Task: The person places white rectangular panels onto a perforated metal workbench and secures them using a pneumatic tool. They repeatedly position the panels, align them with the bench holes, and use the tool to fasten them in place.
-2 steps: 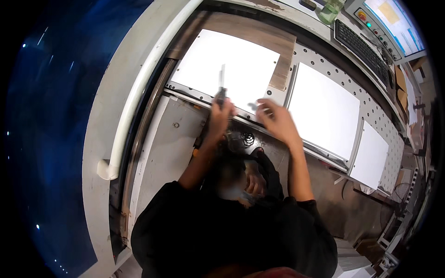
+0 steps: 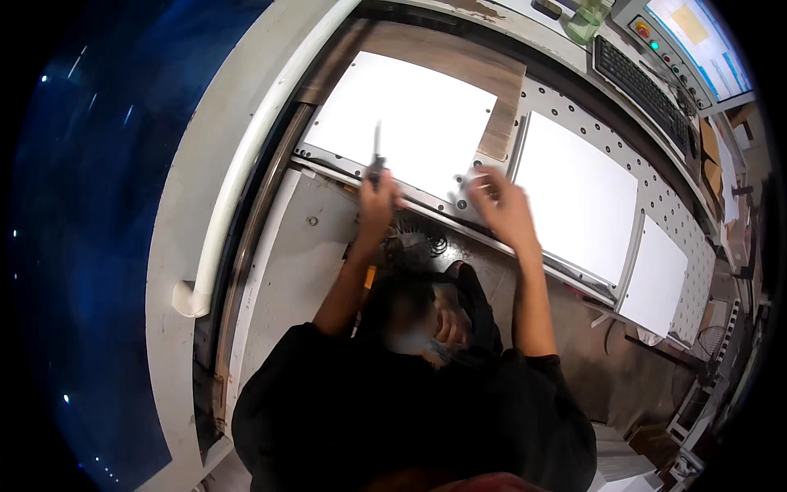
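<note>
My left hand (image 2: 378, 203) is closed round the dark handle of a knife (image 2: 377, 148), its thin pale blade pointing away from me over the near edge of a large white sheet (image 2: 410, 107). To its right, my right hand (image 2: 502, 203) is blurred, with fingers bent together above the perforated metal bed (image 2: 469, 197). A small greyish shape shows at those fingertips, too smeared to name. The white sheet lies partly on a brown board (image 2: 507, 115) and partly on the bed.
Two more white sheets, a large one (image 2: 578, 193) and a smaller one (image 2: 654, 266), lie along the bed to the right. At the far right are a keyboard (image 2: 639, 90), a control panel with a lit screen (image 2: 697, 41) and a green bottle (image 2: 585, 23). A white rail (image 2: 246, 156) curves along the left.
My left hand has moved slightly left and nearer to me with the knife. My right hand has shifted right, away from it, so the two are farther apart.
</note>
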A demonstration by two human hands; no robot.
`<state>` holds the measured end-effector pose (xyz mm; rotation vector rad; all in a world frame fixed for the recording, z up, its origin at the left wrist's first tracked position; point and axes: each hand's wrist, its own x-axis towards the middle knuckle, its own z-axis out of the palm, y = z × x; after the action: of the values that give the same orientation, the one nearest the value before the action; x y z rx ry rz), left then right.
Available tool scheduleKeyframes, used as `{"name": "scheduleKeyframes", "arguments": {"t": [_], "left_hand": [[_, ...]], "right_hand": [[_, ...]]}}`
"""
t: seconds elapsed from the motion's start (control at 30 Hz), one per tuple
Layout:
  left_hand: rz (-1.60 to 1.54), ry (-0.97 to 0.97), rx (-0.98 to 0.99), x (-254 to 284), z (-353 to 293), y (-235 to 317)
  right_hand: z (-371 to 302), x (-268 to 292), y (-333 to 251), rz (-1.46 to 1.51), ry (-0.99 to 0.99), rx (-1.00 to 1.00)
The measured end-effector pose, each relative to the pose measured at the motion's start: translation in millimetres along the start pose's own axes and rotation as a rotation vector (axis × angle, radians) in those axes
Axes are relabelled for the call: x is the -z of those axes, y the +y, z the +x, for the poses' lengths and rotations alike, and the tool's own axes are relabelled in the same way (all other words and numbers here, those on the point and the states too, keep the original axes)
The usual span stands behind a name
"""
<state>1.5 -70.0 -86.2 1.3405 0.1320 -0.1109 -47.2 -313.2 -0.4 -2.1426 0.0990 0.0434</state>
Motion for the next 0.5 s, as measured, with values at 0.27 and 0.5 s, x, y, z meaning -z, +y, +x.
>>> {"name": "scheduleKeyframes", "arguments": {"t": [0.27,0.5], "left_hand": [[0.047,0.245,0.134,96,37,58],[0.263,-0.177,0.243,63,64,83]], "right_hand": [[23,36,129,0.346,0.559,-0.061],[31,30,138,0.326,0.632,-0.020]]}}
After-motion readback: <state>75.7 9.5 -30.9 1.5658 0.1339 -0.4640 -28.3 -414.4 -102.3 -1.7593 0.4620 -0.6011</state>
